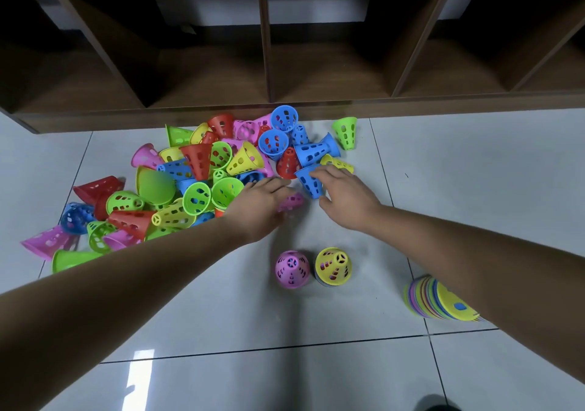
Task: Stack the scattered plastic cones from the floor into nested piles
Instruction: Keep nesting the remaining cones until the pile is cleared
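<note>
Blue cone (309, 182), at the near edge of the heap (190, 185) on the floor, is pinched between thumb and fingers of the right hand (345, 196). Left hand (259, 203) is blurred, so its grip cannot be told; a pink cone (294, 201) is half hidden beneath it. Nested stack (433, 298) is partly covered by the right forearm.

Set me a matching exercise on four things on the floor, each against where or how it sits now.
Things: 1 blue cone; 2 green cone; 3 pink cone; 4 mixed-colour stack.
States: A lies on its side by the right forearm; B stands narrow end up beside the yellow cone; C gripped by the right hand; D apart from the pile, near the shelf.
Pairs: 1-C; 2-D; 3-B; 4-A.
</note>
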